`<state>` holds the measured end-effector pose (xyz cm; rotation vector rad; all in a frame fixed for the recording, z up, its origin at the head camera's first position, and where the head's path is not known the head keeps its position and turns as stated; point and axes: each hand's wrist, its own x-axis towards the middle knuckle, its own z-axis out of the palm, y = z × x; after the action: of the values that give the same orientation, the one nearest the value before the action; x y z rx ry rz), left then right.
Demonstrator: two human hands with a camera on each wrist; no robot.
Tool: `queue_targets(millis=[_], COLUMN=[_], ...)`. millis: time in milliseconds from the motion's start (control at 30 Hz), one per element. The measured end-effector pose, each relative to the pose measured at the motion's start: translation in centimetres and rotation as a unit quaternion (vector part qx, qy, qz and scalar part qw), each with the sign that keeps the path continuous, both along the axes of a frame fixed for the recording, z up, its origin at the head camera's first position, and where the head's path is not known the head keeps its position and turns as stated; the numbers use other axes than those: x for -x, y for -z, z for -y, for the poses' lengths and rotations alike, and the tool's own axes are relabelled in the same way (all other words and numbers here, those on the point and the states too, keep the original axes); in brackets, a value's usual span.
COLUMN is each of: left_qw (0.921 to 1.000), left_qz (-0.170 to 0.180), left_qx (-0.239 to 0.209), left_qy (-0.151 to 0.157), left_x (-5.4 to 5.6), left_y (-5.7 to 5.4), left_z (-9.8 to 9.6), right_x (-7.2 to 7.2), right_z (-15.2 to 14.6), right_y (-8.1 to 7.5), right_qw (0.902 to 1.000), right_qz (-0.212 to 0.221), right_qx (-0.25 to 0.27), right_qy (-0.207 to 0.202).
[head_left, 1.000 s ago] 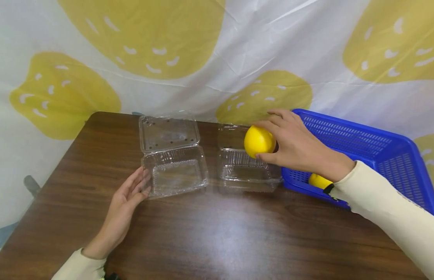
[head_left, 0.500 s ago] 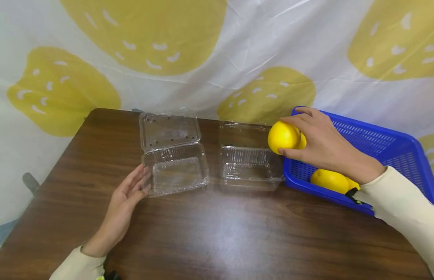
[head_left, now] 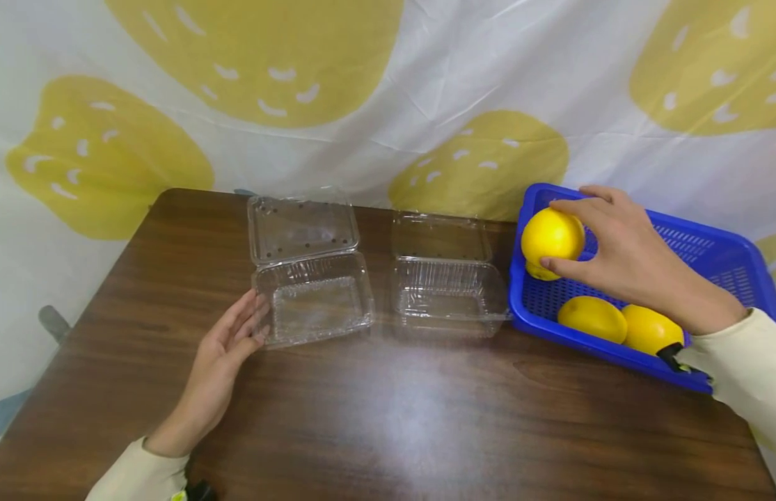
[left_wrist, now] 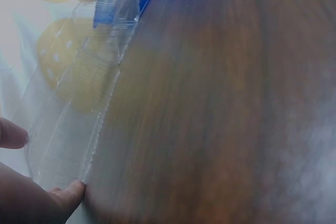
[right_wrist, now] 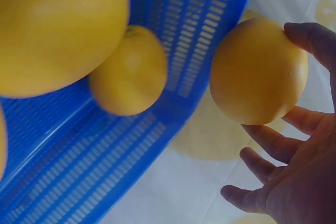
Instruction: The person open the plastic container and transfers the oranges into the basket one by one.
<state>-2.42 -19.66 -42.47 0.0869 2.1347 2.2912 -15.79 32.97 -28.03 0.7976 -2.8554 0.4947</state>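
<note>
In the head view my right hand (head_left: 638, 257) holds a yellow lemon (head_left: 552, 233) between thumb and fingertips, over the left end of a blue basket (head_left: 613, 356). The right wrist view shows the held lemon (right_wrist: 257, 72) near the basket rim. Inside the basket are a lemon (head_left: 591, 319) and a second lemon (head_left: 652, 328) at the front, with another lemon (head_left: 541, 271) half hidden under the held one. My left hand (head_left: 212, 369) rests against the left side of a clear plastic clamshell container (head_left: 315, 306), its lid folded back. In the left wrist view, thumb and finger touch that container (left_wrist: 63, 145).
A second clear clamshell container (head_left: 447, 296), also with its lid up, stands between the first one and the basket. Everything sits on a brown wooden table (head_left: 388, 417). A white curtain (head_left: 337, 160) with yellow prints hangs directly behind the table.
My right hand has carried the lemon rightward, from above the right container to over the basket, uncovering lemons there. My left hand stays at the left container.
</note>
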Motion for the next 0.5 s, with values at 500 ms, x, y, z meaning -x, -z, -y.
queue_targets(millis=[500], left_qw=[1.0000], left_qz=[0.003], left_qx=[-0.002], left_qy=[0.000], left_x=[-0.6], left_y=[0.0], left_z=[0.3], right_x=[-0.9], right_z=[-3.8], right_y=[1.2], right_qw=[0.9987], right_qz=[0.014], right_qx=[-0.021], right_qy=[0.045])
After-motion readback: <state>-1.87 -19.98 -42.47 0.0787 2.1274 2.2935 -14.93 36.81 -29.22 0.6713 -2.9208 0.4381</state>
